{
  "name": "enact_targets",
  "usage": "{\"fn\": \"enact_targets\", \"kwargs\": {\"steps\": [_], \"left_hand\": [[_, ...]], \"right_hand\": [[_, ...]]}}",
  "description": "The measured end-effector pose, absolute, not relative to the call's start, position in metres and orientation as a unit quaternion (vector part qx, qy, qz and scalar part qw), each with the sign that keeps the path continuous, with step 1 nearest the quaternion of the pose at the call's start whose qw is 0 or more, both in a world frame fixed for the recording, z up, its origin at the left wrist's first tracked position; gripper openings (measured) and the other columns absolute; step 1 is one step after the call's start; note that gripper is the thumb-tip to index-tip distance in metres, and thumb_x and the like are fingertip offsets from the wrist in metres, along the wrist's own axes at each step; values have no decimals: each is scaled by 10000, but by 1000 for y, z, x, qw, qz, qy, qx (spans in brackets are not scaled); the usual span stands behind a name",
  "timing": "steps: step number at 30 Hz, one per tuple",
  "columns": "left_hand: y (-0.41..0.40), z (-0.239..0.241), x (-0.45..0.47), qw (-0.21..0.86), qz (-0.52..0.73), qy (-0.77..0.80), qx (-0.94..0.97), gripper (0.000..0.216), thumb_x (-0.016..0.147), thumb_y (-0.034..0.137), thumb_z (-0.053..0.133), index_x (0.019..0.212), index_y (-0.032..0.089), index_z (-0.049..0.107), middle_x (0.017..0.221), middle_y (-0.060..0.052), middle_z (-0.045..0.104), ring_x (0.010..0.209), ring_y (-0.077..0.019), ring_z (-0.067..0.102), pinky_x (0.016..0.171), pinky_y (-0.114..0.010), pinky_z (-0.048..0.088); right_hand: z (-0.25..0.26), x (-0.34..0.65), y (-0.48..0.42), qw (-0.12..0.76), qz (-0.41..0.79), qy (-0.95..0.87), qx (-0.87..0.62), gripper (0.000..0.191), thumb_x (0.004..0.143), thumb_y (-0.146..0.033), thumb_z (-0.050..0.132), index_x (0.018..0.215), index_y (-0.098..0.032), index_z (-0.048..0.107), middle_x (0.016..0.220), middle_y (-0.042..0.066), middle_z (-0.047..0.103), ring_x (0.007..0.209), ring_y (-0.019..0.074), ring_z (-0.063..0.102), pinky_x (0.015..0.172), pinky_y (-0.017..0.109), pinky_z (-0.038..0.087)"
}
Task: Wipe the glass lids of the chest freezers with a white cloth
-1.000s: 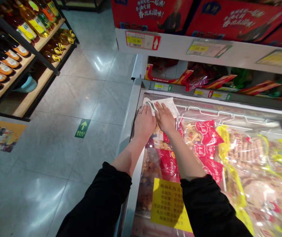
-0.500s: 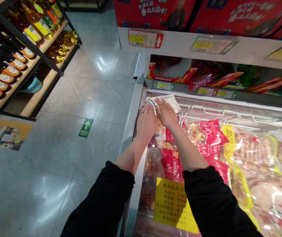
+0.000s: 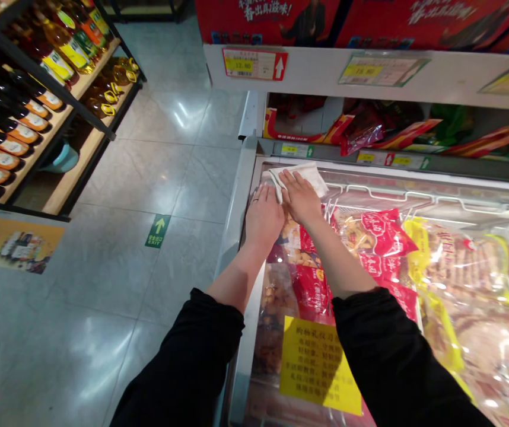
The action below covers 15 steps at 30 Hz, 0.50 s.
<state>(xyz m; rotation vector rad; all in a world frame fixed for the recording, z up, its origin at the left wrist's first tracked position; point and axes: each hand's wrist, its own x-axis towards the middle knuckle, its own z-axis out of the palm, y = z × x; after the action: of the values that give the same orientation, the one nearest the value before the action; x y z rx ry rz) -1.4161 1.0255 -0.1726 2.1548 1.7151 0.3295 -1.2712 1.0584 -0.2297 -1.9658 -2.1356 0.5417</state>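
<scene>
A white cloth (image 3: 310, 175) lies at the far left corner of the freezer's clear lid, partly folded. Across it my right hand (image 3: 299, 198) is laid flat, fingers stretched forward and pressing it against the lid. My left hand (image 3: 263, 216), with a ring on one finger, rests flat just to the left, its fingertips at the cloth's folded edge. Part of the cloth is hidden under the fingers. Below the lid are red-and-clear food bags (image 3: 310, 290) and yellow-edged packs (image 3: 459, 267). A yellow printed notice (image 3: 317, 365) sits nearer me, partly covered by my right sleeve.
Behind the lid runs a shelf edge with price tags (image 3: 254, 64), with red boxes (image 3: 267, 21) above. The freezer's left rim (image 3: 232, 237) borders a tiled floor bearing a green exit sign (image 3: 158, 230). A bottle rack (image 3: 89, 112) stands at the left.
My hands stay at the same corner, shifting only slightly. The cloth's fold between them looks flatter, and more cloth shows beyond my right fingers. The view has tilted slightly.
</scene>
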Motion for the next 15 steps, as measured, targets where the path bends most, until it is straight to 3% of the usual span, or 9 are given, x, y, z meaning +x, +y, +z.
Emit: {"fn": "enact_targets", "kwargs": {"steps": [7,15], "left_hand": [[1028,-169,-1415,193,90,601,771,502,1043,99,428,1520,55,577,1652,-190,546,1591,-245,458,1330,-394,374],[1027,-172,-1416,186,100,600,771,526,1041,90,416,1547,101,560,1659,-159,546,1588,-241,461,1321,-425,399]], "right_hand": [[-219,-1287,998,87,179,-727,-658,599,1094,-321,342,1670,-198,450,1758,30,394,1658,289,308,1356,548,290],[-221,-1270,1017,92,187,-736,-644,588,1088,-300,379,1664,-211,457,1752,24,408,1643,282,345,1355,541,289]]}}
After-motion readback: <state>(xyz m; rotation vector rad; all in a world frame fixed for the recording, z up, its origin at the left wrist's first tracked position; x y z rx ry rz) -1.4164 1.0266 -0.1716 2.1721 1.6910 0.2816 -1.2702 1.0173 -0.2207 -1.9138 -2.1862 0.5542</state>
